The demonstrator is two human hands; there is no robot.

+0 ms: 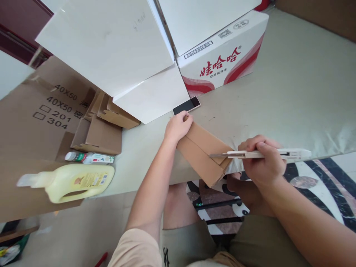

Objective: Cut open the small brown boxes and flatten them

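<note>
The right hand is closed around a white knife, its blade at the seam of a small brown box, while the left hand pinches the box's far end near a phone. The box lies at the pale surface's edge. The step appears to be slitting the seam; the next move seems to call for a shallow stroke, left fingers clear.

Lighting: bright, diffuse; source out of view. Sheen: soft, pale, on the desk, 3 o'clock. Shadows: faint; deeper among the brown boxes, 9 o'clock. Blur: slight, right fingers, 3 o'clock. Distortion: wide-angle lean, white box, 11 o'clock. Red lettering: legible, 1 o'clock.
</note>
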